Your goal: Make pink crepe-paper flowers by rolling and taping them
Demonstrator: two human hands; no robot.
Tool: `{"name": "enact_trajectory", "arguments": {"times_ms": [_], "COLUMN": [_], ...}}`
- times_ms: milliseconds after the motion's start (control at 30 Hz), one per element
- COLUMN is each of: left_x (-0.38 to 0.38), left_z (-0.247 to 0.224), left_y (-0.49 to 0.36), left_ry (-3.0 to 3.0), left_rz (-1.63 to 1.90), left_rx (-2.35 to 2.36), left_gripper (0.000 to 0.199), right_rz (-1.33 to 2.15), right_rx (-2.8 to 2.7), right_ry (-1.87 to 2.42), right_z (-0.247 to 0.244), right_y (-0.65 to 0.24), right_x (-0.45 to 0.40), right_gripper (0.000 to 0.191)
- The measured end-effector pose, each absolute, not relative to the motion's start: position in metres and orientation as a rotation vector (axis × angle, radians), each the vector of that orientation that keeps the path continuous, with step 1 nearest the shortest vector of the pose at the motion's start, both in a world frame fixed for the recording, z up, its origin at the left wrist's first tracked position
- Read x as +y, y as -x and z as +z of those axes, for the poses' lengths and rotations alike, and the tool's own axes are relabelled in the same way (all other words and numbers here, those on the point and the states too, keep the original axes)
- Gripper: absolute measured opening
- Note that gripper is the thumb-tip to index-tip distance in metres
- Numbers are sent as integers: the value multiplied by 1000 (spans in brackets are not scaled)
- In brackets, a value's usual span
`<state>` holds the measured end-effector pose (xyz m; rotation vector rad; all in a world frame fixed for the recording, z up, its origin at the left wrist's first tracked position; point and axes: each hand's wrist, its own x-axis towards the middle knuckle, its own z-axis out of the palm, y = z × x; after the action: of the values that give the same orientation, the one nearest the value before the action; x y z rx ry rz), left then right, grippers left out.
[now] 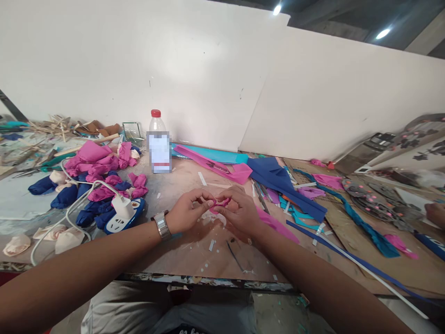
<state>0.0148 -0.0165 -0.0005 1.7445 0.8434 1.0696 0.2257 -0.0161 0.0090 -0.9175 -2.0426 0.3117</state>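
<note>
Between both hands, over the middle of the table, is a small strip of magenta crepe paper, bunched where the fingertips meet. My left hand, with a metal watch on its wrist, pinches the left end of it. My right hand pinches the other end, fingers curled. Below the fingertips shows something pale and whitish, partly hidden; I cannot tell what it is. A pink crepe strip lies beside my right wrist. Small white scraps are scattered on the tabletop in front of me.
Pink and navy crepe bundles are piled at left, beside a blue power strip with a white charger and cable. A red-capped bottle stands behind. Navy paper and a white stick lie right. Another person's hand is at the far right.
</note>
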Motion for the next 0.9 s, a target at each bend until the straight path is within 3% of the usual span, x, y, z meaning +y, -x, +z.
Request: {"name": "enact_trajectory", "arguments": {"times_ms": [267,900], "left_x": [-14,-13], "left_z": [-3,0], "left_y": [-15,-10], "left_ry": [-1685,-1929], "left_rz": [1085,1180], "left_rx": [835,830], "left_gripper": [39,24], "right_rz": [251,245], "right_rx": [-2050,-2037], "right_ry": [905,937], "right_z": [14,8], "right_y": [-223,-223], "right_x": [-18,-15], "right_gripper": [14,19]}}
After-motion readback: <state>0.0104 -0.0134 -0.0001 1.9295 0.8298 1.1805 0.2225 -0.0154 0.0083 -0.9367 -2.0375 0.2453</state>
